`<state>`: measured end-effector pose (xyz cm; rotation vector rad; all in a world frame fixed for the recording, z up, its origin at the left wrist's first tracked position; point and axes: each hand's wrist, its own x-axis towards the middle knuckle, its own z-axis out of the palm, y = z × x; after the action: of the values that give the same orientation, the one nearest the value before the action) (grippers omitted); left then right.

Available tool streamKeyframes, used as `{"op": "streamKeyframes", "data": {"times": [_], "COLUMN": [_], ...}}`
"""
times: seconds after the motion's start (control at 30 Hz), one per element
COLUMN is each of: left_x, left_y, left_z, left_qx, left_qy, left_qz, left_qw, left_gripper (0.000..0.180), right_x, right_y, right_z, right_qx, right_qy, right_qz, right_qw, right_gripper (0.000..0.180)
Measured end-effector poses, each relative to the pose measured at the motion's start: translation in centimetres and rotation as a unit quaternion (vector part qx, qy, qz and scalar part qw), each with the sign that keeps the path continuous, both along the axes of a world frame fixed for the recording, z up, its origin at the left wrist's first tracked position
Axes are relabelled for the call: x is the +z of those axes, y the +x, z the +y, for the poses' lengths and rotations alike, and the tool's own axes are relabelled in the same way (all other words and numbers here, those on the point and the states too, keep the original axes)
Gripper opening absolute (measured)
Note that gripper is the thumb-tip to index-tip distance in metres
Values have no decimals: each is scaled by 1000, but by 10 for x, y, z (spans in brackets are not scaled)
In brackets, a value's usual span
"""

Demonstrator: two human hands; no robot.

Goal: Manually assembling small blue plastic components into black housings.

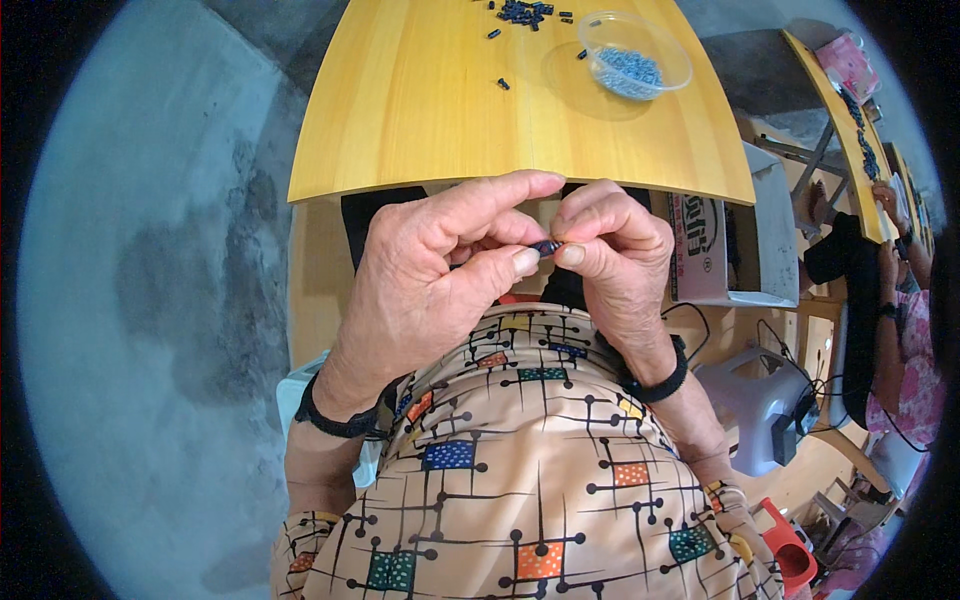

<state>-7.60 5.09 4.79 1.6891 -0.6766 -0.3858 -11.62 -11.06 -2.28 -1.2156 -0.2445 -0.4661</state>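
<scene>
Between my two hands, just in front of the table's near edge, is a small dark cylindrical piece [545,247]. My left hand [430,255] pinches one end of it between thumb and fingers, its index finger stretched out above. The other end sits between the thumb and fingertips of my right hand [615,240]. Fingers cover most of the piece, so its exact kind does not show. Similar small dark pieces [522,13] lie heaped at the far side of the table, and a single dark piece [503,84] lies apart, closer to me.
A clear round tub [680,75] of small bluish-silver parts [630,72] stands on the yellow wooden table [420,120]. Below on the right are an open cardboard box [760,230] and a grey plastic stool [755,400] with cables. Another person [905,330] works at a table farther right.
</scene>
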Motion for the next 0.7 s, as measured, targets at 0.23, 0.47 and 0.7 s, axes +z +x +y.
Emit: {"op": "streamKeyframes", "data": {"times": [0.23, 0.47, 0.7], "left_x": [1, -1, -2], "left_y": [1, 3, 8], "left_z": [1, 2, 2], "left_qx": [-6, -16, -40], "left_qy": [-15, 11, 15], "left_qz": [42, 33, 75], "left_qw": [999, 999, 996], "left_gripper": [41, 42, 41], "right_x": [0, 6, 4], "right_y": [-1, -4, -2], "right_z": [-2, -9, -9], "right_qx": [4, -6, 19], "right_qy": [-23, -145, -136], "right_qz": [19, -10, 15], "right_qw": [1000, 989, 990], "right_gripper": [14, 12, 13]}}
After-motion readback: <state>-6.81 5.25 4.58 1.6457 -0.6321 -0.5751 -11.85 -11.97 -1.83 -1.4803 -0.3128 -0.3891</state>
